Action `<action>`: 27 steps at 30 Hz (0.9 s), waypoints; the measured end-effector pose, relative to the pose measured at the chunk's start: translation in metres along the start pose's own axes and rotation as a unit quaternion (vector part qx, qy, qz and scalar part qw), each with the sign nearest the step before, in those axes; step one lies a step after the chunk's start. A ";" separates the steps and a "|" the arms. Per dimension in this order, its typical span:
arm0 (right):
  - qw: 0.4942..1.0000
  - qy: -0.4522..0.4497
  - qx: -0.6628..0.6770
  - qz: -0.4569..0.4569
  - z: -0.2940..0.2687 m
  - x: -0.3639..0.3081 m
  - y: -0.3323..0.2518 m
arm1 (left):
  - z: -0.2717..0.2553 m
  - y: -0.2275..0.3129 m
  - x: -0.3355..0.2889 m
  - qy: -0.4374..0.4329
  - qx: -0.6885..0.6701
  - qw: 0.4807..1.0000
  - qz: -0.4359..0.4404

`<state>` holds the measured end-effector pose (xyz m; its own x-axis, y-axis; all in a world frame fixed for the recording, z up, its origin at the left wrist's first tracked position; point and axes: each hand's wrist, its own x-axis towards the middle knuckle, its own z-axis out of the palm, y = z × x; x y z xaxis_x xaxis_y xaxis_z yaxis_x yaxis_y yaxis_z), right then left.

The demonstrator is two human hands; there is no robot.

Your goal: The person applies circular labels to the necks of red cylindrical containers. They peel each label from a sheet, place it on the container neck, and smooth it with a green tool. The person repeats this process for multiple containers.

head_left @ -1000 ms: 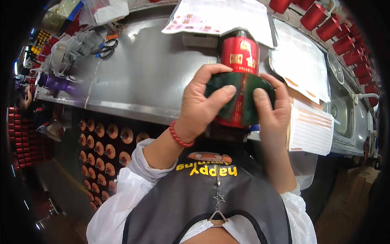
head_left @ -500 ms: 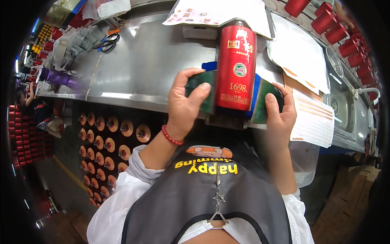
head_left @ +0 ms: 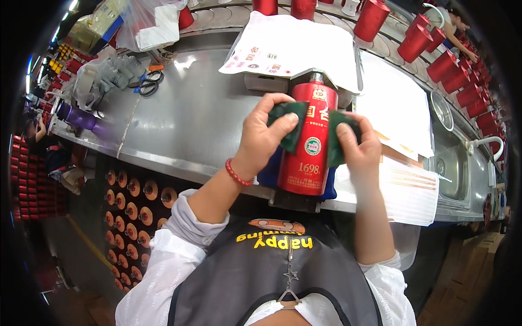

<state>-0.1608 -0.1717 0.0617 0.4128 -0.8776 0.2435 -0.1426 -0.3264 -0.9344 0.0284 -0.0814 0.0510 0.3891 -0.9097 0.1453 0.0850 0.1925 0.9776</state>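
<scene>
A glossy red bottle (head_left: 304, 168) with pale and gold print lies at the front of the steel bench, its neck pointing away from me. Under and beside it shows a blue cloth (head_left: 268, 174), over a dark support. My left hand (head_left: 261, 130) pinches a flat dark-green pad (head_left: 292, 142) between thumb and fingers, against the bottle's left side. On the other side, my right hand (head_left: 358, 145) grips a second green pad (head_left: 334, 155), which meets the bottle's right side. Both pads lie around the upper half of its body.
Beyond the bottle, a printed white sheet (head_left: 299, 46) rests on a tray. More sheets (head_left: 399, 103) lie right, before a sink (head_left: 455, 174). Scissors (head_left: 149, 82) and a purple bottle (head_left: 79, 117) stand left. Red bottles (head_left: 372, 20) line the conveyor; a co-worker (head_left: 454, 32) is far right.
Both hands have moved the pads from the bottle's lower sides up toward its neck and closer in on its front. The view has tilted, so the bench sits lower in the picture.
</scene>
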 end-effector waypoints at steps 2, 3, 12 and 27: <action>0.992 0.051 -0.115 -0.024 -0.003 0.023 0.003 | -0.006 0.006 0.024 0.024 0.095 0.993 0.066; 0.985 0.047 -0.164 -0.030 -0.003 0.030 -0.003 | -0.006 0.010 0.035 0.039 0.156 0.978 0.136; 0.950 -0.231 -0.129 -0.169 -0.013 0.019 -0.033 | -0.016 0.033 0.011 -0.179 0.248 0.939 0.155; 0.915 -0.064 -0.290 -0.273 0.011 0.126 -0.033 | -0.053 -0.053 0.043 0.063 0.066 0.995 -0.026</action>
<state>-0.0944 -0.2681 0.1202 0.6611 -0.4927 0.5658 -0.3219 -0.8675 -0.3793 0.0895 -0.1109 -0.0022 0.5001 -0.8621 0.0817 -0.0098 0.0887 0.9960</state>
